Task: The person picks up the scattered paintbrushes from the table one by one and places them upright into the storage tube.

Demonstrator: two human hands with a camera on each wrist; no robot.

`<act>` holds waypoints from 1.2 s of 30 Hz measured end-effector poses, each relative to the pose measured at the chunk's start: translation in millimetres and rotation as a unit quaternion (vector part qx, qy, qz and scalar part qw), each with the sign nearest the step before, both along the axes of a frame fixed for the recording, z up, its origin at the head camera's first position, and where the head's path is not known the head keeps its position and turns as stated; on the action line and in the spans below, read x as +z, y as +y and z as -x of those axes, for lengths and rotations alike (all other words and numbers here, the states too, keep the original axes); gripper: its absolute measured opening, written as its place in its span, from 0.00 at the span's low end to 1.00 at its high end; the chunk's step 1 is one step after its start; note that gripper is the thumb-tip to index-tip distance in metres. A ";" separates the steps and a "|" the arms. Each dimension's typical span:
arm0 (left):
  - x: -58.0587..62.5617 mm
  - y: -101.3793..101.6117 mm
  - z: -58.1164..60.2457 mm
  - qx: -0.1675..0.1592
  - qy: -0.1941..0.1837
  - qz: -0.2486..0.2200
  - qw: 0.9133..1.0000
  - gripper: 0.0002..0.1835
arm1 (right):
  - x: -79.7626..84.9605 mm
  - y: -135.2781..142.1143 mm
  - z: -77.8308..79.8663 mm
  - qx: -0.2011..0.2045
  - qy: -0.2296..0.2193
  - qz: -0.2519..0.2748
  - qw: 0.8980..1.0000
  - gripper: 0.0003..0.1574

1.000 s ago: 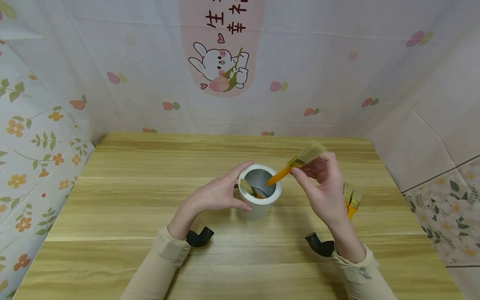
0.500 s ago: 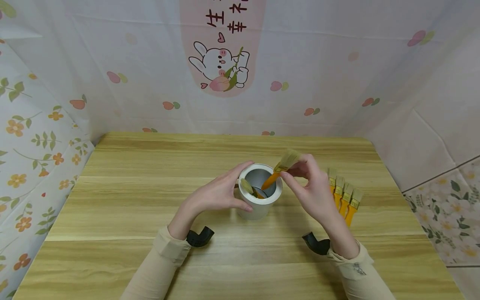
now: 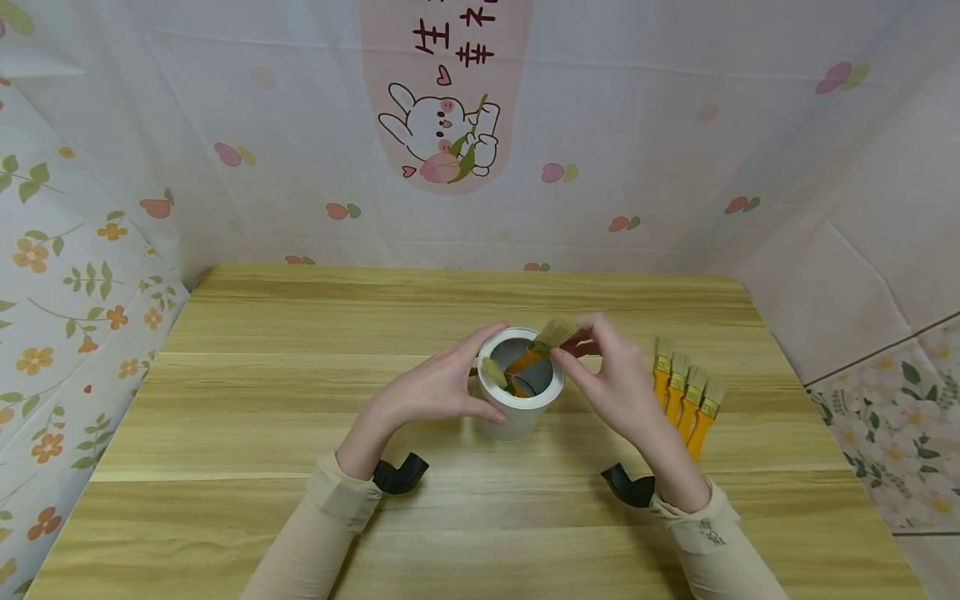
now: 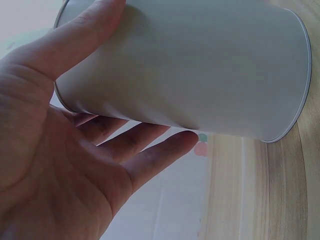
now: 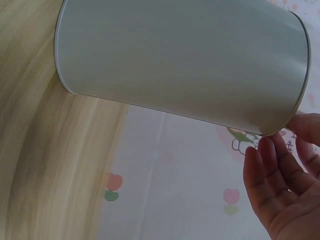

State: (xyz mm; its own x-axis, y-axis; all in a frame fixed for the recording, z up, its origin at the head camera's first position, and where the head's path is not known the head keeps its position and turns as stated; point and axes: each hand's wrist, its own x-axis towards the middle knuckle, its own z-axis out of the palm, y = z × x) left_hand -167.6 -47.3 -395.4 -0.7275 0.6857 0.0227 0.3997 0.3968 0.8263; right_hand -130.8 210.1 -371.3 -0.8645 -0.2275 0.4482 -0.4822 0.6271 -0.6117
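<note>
A pale grey-white can [image 3: 513, 425] stands upright on the wooden table. My left hand [image 3: 431, 387] grips its left side, thumb in front and fingers behind, as the left wrist view also shows along the can wall [image 4: 200, 70]. My right hand [image 3: 611, 383] pinches a paintbrush [image 3: 553, 335] near its bristle end, at the can's right rim. Its orange handle points down inside the can, bristles up above the rim. Another paintbrush [image 3: 492, 372] leans in the can at the left, bristles up. The right wrist view hides the held brush behind the can and fingers.
Several paintbrushes [image 3: 688, 396] with orange handles lie side by side on the table [image 3: 247, 400], right of my right hand. Black curved pieces [image 3: 401, 475] sit at both wrists. A white printed cloth [image 3: 637, 133] hangs behind the table.
My right hand has moved left and slightly down, lowering the brush handle deeper into the can. More of the brushes at the right now show. The left hand and can stay put.
</note>
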 end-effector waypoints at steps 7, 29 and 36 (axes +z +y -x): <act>0.5 0.2 0.2 0.000 -0.001 0.000 1.000 0.63 | 0.2 1.6 2.6 0.001 -0.002 0.014 1.000 0.16; 0.9 0.0 0.0 0.005 0.002 0.005 1.000 0.63 | 16.8 55.3 11.9 -0.098 -0.026 0.075 0.992 0.17; -0.6 0.2 1.0 0.006 0.006 0.007 1.000 0.63 | 15.8 72.1 11.2 -0.129 -0.065 0.085 0.986 0.19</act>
